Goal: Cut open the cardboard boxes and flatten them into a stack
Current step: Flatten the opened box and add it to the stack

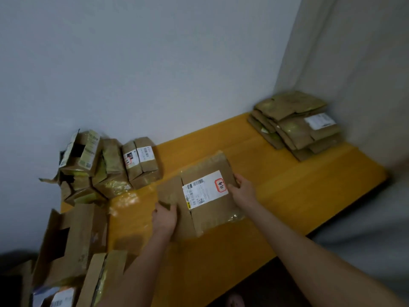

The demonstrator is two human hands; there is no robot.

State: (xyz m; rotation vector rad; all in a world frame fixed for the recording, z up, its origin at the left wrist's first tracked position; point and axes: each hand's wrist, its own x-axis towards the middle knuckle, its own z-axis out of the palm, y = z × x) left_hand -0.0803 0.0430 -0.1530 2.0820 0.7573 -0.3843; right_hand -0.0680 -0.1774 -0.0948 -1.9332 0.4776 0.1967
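- The flattened cardboard box (pixel 199 196) lay on the yellow table (pixel 287 196), held between both hands.
- The left hand (pixel 164 219) gripped its near-left flap; the right hand (pixel 244 189) clasped the far-right edge beside the shipping label (pixel 204 190).
- The stack of flattened boxes (pixel 295 125) sat well beyond the right hand; uncut boxes (pixel 110 165) stood beyond the left.
- To do this well, I judged: press the panels fully flat, keep both grips level, then square the edges onto the stack.

Two bare forearms, no sleeves in view. The left hand (pixel 164 218) and right hand (pixel 243 190) wear no gloves, rings, watch or wristband. Fingers look short, nails too blurred to make out.
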